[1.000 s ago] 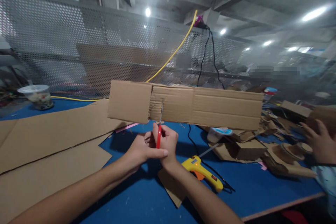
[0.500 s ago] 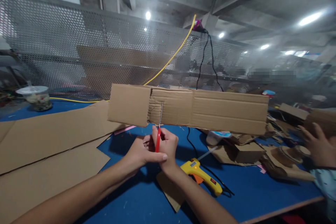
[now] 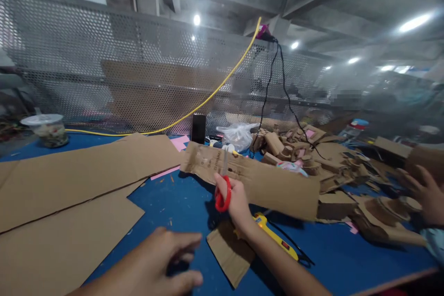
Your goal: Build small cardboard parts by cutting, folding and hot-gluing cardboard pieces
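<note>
My right hand (image 3: 236,201) is closed on a pair of scissors (image 3: 223,194) with red handles, its blades pointing up and away. Behind that hand a long strip of cardboard (image 3: 284,185) slants down to the right, with printed marks on its left part. Whether the fingers also hold the strip cannot be made out. My left hand (image 3: 166,259) is off by itself over the blue table, fingers apart with nothing in them. A yellow glue gun (image 3: 277,239) lies partly under my right forearm, beside a small cardboard piece (image 3: 231,252).
Large cardboard sheets (image 3: 79,180) cover the table's left side. Cardboard scraps (image 3: 322,152) are heaped at the right, near another person's hand (image 3: 425,192). A lidded plastic cup (image 3: 48,130), a dark upright box (image 3: 199,128) and a clear plastic bag (image 3: 238,135) stand along the back.
The cardboard strip has come down from its raised position and turned, now tilting down rightward. My left hand has left the right one, moved toward me and opened.
</note>
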The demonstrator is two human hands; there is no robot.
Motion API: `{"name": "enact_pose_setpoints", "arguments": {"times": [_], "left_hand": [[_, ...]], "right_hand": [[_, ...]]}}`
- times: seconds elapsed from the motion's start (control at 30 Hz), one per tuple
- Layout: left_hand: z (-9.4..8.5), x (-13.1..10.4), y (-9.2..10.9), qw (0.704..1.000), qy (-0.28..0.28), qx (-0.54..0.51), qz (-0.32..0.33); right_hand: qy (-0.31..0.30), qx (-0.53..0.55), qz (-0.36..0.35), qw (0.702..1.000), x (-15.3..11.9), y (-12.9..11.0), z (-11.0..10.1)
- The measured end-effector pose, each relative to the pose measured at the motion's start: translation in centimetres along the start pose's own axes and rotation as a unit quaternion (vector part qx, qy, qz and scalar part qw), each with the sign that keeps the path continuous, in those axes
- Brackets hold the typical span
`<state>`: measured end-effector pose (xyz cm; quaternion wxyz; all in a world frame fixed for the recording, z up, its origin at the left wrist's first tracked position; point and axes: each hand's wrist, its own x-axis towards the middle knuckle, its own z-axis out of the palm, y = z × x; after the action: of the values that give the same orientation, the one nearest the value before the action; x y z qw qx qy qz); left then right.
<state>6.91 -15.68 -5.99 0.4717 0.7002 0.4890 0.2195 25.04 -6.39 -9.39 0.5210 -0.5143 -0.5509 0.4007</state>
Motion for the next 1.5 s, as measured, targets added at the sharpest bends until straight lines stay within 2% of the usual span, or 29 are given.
{"name": "enact_pose_setpoints", "arguments": {"times": [0.1, 0.13, 0.23, 0.3, 0.4, 0.47, 0.53, 0.63, 0.7, 0.77, 0.83, 0.93, 1.03, 1.17, 1.3, 1.4, 1.5], "left_hand": [[-4.2, -1.6, 1.0, 0.980, 0.163, 0.111, 0.038], [-5.6, -1.2, 1.1, 0.973, 0.185, 0.126, 0.050], [-8.8, 2.4, 0.6, 0.956, 0.244, 0.156, 0.045], [-9.8, 6.1, -0.2, 0.954, 0.230, 0.191, -0.008], [-9.9, 12.5, -0.6, 0.942, 0.214, 0.258, -0.009], [-9.3, 16.6, 0.0, 0.937, 0.194, 0.291, -0.006], [-8.2, 20.1, 1.2, 0.934, 0.145, 0.326, -0.027], [-6.5, 23.9, 2.7, 0.925, 0.072, 0.367, -0.066], [-5.7, 25.0, 3.2, 0.917, 0.050, 0.389, -0.079], [-5.6, 24.7, 3.4, 0.907, 0.058, 0.411, -0.075], [-6.3, 23.2, 3.4, 0.894, 0.098, 0.434, -0.057], [-8.3, 19.0, 4.1, 0.863, 0.201, 0.462, -0.031], [-10.3, 13.8, 5.5, 0.828, 0.290, 0.477, -0.043], [-11.7, 8.2, 7.3, 0.762, 0.406, 0.500, -0.064], [-12.4, 5.3, 7.1, 0.706, 0.474, 0.518, -0.094], [-13.0, 4.2, 6.5, 0.690, 0.506, 0.505, -0.111], [-13.5, 3.4, 6.6, 0.681, 0.558, 0.457, -0.123]], "right_hand": [[-0.017, 0.005, 0.017, 1.000, 0.2, -0.5, -2.4], [-0.018, 0.006, 0.019, 1.000, 0.3, -0.8, -3.2], [-0.001, 0.005, 0.018, 1.000, 0.6, -1.8, -5.4], [0.019, 0.005, 0.014, 1.000, 0.8, -2.4, -6.6], [0.044, -0.016, -0.012, 0.999, 0.9, -3.1, -7.9], [0.058, -0.040, -0.032, 0.997, 0.7, -3.5, -8.3], [0.071, -0.056, -0.043, 0.995, 0.4, -4.0, -8.4], [0.092, -0.063, -0.047, 0.993, 0.0, -4.5, -8.5], [0.100, -0.068, -0.055, 0.991, -0.2, -4.8, -8.8], [0.099, -0.069, -0.074, 0.990, -0.5, -4.8, -9.5], [0.090, -0.068, -0.097, 0.989, -0.8, -4.7, -10.5], [0.072, -0.055, -0.122, 0.988, -1.4, -4.2, -11.9], [0.025, 0.023, -0.115, 0.993, -1.9, -3.8, -12.1], [-0.072, 0.167, -0.072, 0.981, -2.4, -3.6, -10.1], [-0.110, 0.193, -0.094, 0.971, -2.8, -3.3, -7.7], [-0.125, 0.193, -0.150, 0.961, -3.6, -2.6, -6.8], [-0.165, 0.094, -0.156, 0.969, -5.1, -1.5, -6.0]]}}
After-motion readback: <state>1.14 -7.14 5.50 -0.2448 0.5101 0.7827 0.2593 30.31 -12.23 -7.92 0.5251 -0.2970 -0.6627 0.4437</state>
